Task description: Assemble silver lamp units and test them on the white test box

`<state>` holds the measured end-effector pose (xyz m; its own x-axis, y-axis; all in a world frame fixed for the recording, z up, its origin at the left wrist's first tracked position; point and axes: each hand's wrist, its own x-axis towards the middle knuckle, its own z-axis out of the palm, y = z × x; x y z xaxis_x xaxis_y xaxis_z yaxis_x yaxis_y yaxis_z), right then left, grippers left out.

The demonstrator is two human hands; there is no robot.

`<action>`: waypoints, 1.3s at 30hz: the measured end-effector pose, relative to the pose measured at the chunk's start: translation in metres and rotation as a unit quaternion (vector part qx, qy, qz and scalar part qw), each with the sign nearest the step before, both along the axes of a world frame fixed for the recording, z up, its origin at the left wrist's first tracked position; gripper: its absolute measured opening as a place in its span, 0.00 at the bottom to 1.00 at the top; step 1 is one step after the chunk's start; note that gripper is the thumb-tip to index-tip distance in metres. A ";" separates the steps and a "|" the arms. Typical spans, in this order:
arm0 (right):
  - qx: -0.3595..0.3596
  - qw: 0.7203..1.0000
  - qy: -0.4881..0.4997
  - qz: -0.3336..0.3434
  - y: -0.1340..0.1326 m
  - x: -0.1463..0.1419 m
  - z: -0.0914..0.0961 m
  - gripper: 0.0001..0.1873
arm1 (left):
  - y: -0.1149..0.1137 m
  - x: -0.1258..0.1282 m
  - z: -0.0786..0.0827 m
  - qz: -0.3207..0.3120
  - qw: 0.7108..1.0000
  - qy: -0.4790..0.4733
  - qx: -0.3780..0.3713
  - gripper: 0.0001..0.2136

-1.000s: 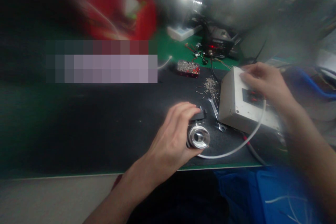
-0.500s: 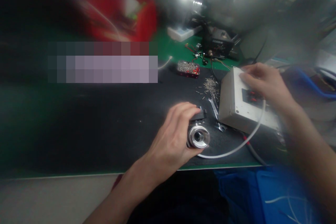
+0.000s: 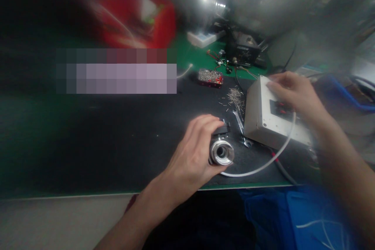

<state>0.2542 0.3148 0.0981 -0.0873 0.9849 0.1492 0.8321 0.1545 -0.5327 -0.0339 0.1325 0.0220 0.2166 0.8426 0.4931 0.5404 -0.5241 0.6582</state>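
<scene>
A metal valve (image 3: 222, 153) with a black part (image 3: 222, 128) on top is gripped in my left hand (image 3: 195, 150), its round threaded opening facing me. From beneath it a white cable (image 3: 258, 172) curves rightward and up to my right hand (image 3: 295, 91). That hand's fingers are closed over the upper edge of a white box (image 3: 254, 113), and the cable runs up under them. Its end is hidden by the fingers. Red terminals (image 3: 283, 105) on a dark panel of the box show just below the hand.
Left of the box lie an open-ended wrench (image 3: 239, 122) and a pile of small metal pins (image 3: 235, 97). Behind are a tin of pins (image 3: 210, 77), a black device (image 3: 244, 50) and a red bin (image 3: 164, 23). A blue bin (image 3: 304, 211) with cable pieces stands below the table edge.
Both hands, the valve and the cable stay practically where they were. Only a slight shift of the camera view shows.
</scene>
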 end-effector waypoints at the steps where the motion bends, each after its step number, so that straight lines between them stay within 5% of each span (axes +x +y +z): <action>1: -0.001 1.000 -0.002 0.001 0.000 0.000 0.000 0.17 | 0.000 0.000 0.000 0.000 1.000 0.001 -0.003 0.40; 20: 0.064 0.997 0.014 0.042 0.016 0.006 -0.009 0.16 | 0.001 0.001 0.002 -0.006 1.000 -0.013 -0.015 0.39; 24: 0.149 0.987 0.061 -0.019 0.013 0.003 -0.007 0.17 | 0.002 0.001 -0.001 0.005 1.000 -0.007 -0.018 0.38; 27: 0.280 0.945 0.115 -0.125 -0.013 0.003 0.000 0.20 | 0.003 0.000 -0.004 0.013 1.000 0.001 -0.027 0.37; 30: 0.339 0.912 0.152 -0.172 -0.064 -0.001 0.002 0.20 | 0.006 -0.002 -0.011 0.032 0.999 0.017 -0.021 0.36; 35: 0.298 0.921 0.188 -0.165 -0.153 -0.022 -0.034 0.21 | 0.017 -0.006 -0.026 0.055 0.998 0.037 0.010 0.35; 39: 0.236 0.941 0.203 -0.130 -0.184 -0.034 -0.071 0.20 | 0.021 -0.009 -0.031 0.060 0.997 0.051 0.012 0.35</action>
